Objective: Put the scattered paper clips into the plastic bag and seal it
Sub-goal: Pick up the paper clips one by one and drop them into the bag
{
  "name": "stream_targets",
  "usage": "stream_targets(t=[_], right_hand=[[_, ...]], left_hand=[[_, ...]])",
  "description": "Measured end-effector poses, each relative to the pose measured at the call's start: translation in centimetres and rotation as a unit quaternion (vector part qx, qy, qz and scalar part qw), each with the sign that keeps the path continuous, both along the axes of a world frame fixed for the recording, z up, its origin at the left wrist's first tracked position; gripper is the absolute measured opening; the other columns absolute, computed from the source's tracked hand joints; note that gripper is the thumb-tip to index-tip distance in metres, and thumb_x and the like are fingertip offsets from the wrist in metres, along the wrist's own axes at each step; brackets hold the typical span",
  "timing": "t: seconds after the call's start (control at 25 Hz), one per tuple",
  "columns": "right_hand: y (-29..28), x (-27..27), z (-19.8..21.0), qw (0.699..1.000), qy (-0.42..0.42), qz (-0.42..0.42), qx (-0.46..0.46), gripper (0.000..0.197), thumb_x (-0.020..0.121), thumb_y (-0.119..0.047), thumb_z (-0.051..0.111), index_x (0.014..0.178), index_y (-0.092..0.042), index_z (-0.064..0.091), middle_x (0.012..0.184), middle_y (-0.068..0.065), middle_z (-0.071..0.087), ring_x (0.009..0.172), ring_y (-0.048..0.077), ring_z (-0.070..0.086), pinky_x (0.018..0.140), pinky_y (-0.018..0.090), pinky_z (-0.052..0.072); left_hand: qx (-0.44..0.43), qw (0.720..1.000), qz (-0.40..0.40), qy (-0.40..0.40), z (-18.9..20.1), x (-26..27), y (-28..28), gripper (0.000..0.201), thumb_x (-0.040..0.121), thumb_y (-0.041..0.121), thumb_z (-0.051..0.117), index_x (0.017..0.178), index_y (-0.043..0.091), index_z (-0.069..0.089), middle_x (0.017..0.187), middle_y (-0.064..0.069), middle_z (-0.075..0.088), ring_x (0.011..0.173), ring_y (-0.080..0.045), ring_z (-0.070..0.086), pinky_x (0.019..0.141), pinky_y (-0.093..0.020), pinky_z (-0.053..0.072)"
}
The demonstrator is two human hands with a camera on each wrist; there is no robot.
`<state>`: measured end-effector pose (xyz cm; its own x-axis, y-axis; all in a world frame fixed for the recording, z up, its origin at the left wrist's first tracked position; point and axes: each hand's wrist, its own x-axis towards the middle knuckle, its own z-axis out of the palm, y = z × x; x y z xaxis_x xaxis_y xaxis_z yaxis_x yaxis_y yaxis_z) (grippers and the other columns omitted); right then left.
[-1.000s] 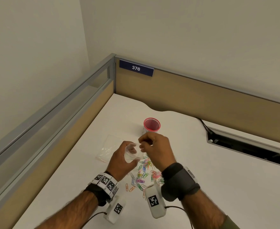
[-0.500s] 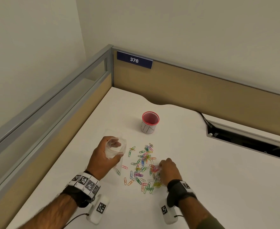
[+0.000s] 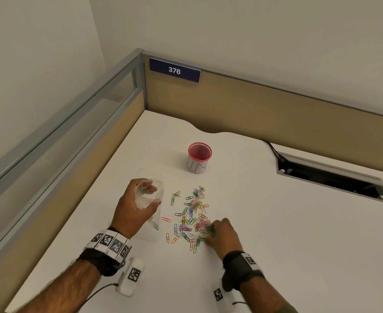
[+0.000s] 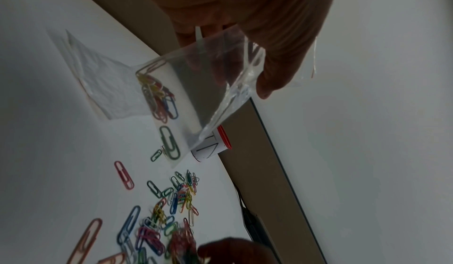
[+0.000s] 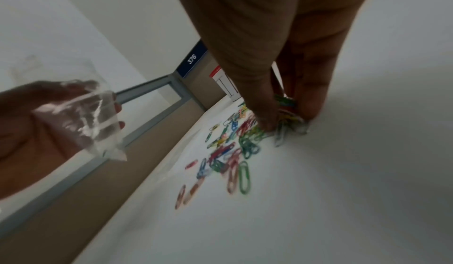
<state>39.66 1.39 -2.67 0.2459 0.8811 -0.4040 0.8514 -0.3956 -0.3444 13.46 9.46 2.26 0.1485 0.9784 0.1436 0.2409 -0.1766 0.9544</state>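
Head view: blue sign (image 3: pixel 174 70) reads "376" above a white tabletop (image 3: pixel 276 222); left grip (image 3: pixel 132 206) holds the plastic bag (image 3: pixel 149 193), right grip (image 3: pixel 223 233) pinches paper clips (image 3: pixel 205 228).

A white bench (image 3: pixel 287 233) fills the corner, closed in by tan partition panels along its far and left edges. Its far edge dips in a shallow wave near the corner. A pink-rimmed cup (image 3: pixel 199 157) with a white, line-marked side stands upright toward the back, well apart from everything else. Nearer, a loose scatter of coloured paper clips (image 3: pixel 191 216) lies flat on the surface, thickest in the middle and thinning to single clips at the left and front edges. On the right, a long rectangular cable opening (image 3: pixel 335 178) is cut into the top, its flap raised.
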Motion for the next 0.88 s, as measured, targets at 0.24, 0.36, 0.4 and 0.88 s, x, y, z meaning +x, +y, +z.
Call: stream_targets(t=[0.24,0.36,0.4,0.88], right_hand=[[3.0,0.8,1.1,0.998,0.040,-0.003,0.046,0.049,0.082,-0.034,0.071,0.125,-0.018,0.055,0.124,0.005,0.054,0.109,0.022,0.056,0.093,0.033,0.048],[2.8,0.4,1.3,0.995,-0.031,0.098,-0.012,0.069,0.074,-0.045,0.075,0.132,-0.021,0.047,0.127,0.005,0.047,0.118,0.026,0.046,0.095,0.040,0.048],[2.8,-0.1,1.0,0.991,-0.048,0.123,-0.016,0.068,0.074,-0.045,0.074,0.132,-0.022,0.046,0.126,0.005,0.046,0.119,0.027,0.044,0.094,0.042,0.048],[4.4,0.3,1.2,0.994,-0.024,0.066,0.082,0.019,0.087,-0.005,0.049,0.094,-0.009,0.066,0.100,0.011,0.065,0.091,0.028,0.062,0.079,0.033,0.050]], left_hand=[[-0.003,1.000,-0.005,-0.003,0.0,0.7,-0.2,0.060,0.075,0.002,0.083,0.117,0.032,0.052,0.106,0.020,0.067,0.106,-0.001,0.065,0.081,-0.007,0.051],[-0.005,1.000,-0.003,-0.001,-0.3,0.8,-0.3,0.059,0.075,0.003,0.084,0.120,0.024,0.053,0.106,0.017,0.068,0.107,-0.003,0.065,0.083,-0.007,0.050],[-0.004,1.000,-0.003,0.000,-0.2,1.0,-0.3,0.058,0.075,0.002,0.083,0.120,0.022,0.053,0.107,0.014,0.069,0.107,-0.003,0.065,0.083,-0.006,0.049],[-0.012,1.000,-0.015,0.010,0.7,2.5,-0.2,0.057,0.074,0.004,0.084,0.117,0.024,0.053,0.107,0.010,0.067,0.102,0.007,0.062,0.081,-0.002,0.046]])
